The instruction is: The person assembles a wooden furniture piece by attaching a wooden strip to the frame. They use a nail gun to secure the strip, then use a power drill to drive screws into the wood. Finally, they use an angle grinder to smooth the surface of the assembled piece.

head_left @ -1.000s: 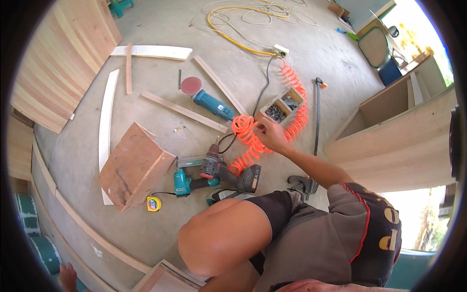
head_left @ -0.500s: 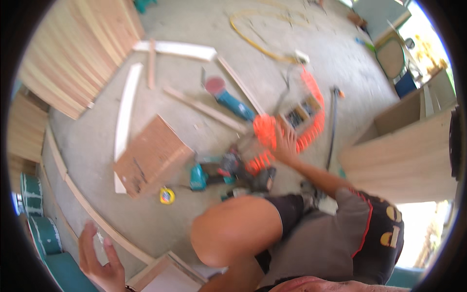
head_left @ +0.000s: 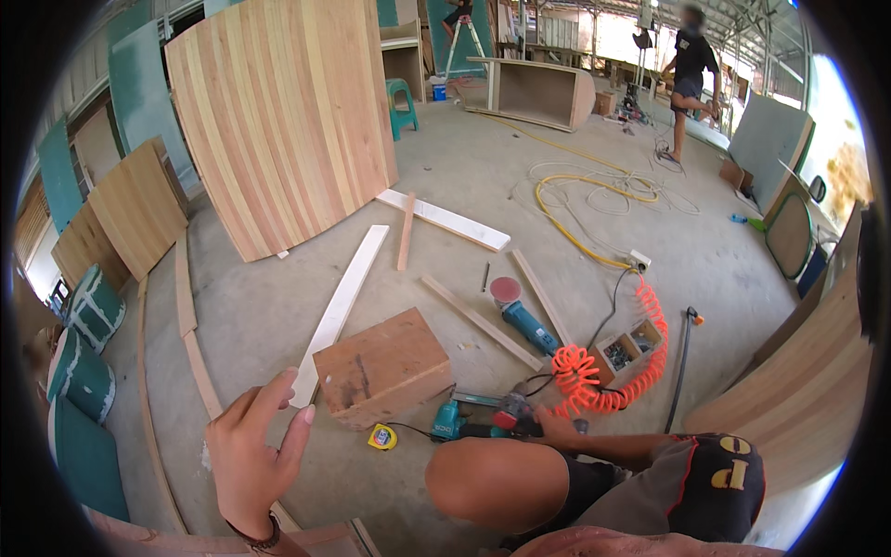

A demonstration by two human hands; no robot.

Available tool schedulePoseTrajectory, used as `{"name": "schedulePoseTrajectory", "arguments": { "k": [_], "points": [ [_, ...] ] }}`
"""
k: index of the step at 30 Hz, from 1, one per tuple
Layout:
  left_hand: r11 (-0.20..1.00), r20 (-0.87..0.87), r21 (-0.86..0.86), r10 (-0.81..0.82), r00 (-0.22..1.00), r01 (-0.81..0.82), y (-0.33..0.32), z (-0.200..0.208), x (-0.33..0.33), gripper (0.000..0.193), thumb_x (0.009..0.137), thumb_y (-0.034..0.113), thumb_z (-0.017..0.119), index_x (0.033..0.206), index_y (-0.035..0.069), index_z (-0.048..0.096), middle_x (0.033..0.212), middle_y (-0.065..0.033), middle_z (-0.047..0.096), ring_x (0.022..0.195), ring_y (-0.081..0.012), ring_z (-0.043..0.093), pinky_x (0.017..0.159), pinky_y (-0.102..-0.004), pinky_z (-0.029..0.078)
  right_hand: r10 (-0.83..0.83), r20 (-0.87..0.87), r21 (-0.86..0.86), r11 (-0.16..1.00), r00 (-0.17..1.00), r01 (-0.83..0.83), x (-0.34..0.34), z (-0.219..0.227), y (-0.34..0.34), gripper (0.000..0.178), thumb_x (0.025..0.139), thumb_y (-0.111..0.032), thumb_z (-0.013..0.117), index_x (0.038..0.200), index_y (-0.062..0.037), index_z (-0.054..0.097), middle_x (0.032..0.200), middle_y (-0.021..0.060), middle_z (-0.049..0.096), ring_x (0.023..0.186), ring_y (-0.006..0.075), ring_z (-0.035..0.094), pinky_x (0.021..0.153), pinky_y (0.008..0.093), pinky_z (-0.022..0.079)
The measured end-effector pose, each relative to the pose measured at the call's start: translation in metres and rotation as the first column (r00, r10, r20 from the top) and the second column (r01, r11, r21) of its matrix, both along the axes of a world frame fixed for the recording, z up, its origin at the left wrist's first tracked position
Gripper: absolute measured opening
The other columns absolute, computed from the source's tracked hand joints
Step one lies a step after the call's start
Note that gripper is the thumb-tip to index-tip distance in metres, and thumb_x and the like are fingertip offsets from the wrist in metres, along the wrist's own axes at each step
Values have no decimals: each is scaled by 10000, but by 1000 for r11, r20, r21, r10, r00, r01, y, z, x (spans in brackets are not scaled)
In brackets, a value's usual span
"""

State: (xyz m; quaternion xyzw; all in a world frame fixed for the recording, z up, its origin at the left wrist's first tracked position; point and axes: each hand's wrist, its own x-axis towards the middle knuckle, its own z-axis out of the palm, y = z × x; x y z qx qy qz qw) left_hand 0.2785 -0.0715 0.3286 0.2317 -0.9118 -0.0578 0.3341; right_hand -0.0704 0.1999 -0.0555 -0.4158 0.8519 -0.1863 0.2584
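Observation:
My left hand [head_left: 255, 455] is raised at the lower left, fingers apart and holding nothing, with a dark band at the wrist. It hovers in front of a brown wooden box [head_left: 380, 367] on the concrete floor. My right hand [head_left: 555, 429] reaches past my bent knee [head_left: 497, 483] to the floor. It lies against a dark power tool [head_left: 513, 413] beside a teal power tool [head_left: 449, 422]; its grip is hidden. An orange coiled air hose [head_left: 594, 376] curls right next to it, around a small compartment box of screws [head_left: 631, 348].
A yellow tape measure [head_left: 381, 436] lies by the box, a blue grinder with a red disc [head_left: 520, 311] beyond. White planks [head_left: 339, 311], thin wood strips and a yellow cable [head_left: 566, 232] cross the floor. A big wooden panel [head_left: 278, 121] stands behind. A person [head_left: 689, 79] stands far back.
The view has tilted up toward the room. My left hand has come up into the picture. My right hand has moved from the screw box down to the power tools.

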Motion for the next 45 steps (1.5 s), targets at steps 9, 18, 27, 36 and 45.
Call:
{"name": "schedulePoseTrajectory", "arguments": {
  "k": [9, 18, 27, 36, 45],
  "points": [
    [987, 7, 145, 73, 997, -74, -9, -2, 32, 383, 834, 108, 757, 1198, 17, 682, 878, -156, 742, 799, -288, 742, 709, -361, 560, 6, -159, 61, 998, 987, 4, -12, 40, 161, 715, 823, -455, 767, 1380, -79, 525, 1120, 169, 666, 1085, 363, 646, 896, 496, 496],
    [964, 37, 262, 40, 999, -48, -16, -17, 38, 385, 841, 106, 750, 1203, 2, 673, 873, -153, 750, 826, -282, 751, 721, -370, 567, -103, -104, 284, 950, 989, 129, -7, 29, 218, 533, 869, -426, 691, 1256, -73, 592, 1085, 180, 677, 1035, 373, 660, 884, 497, 510],
    [961, 30, 278, -18, 999, 9, -23, -13, 47, 404, 910, 150, 716, 1284, 13, 645, 905, -150, 735, 785, -246, 698, 738, -357, 533, 37, 33, 508, 860, 999, -48, -39, 5, 234, 396, 916, -396, 614, 1132, -68, 659, 1050, 192, 688, 986, 383, 674, 871, 497, 524],
    [933, 179, 315, 125, 976, -177, 1, 3, 49, 418, 948, 131, 679, 1353, 41, 624, 991, -129, 727, 914, -200, 714, 892, -340, 552, 135, -49, -98, 985, 990, -139, 17, 10, -49, 425, 899, -305, 643, 1227, -46, 561, 1117, 235, 664, 1084, 427, 638, 874, 531, 516],
    [933, 186, 313, 122, 975, -176, 16, 2, 34, 457, 967, 215, 684, 1393, 65, 612, 1041, -137, 724, 973, -200, 685, 910, -347, 534, 307, -264, 92, 952, 914, -293, 47, -65, -127, 492, 905, -304, 630, 1257, -51, 396, 1117, 283, 654, 1057, 445, 661, 827, 584, 525]
  ]
}}
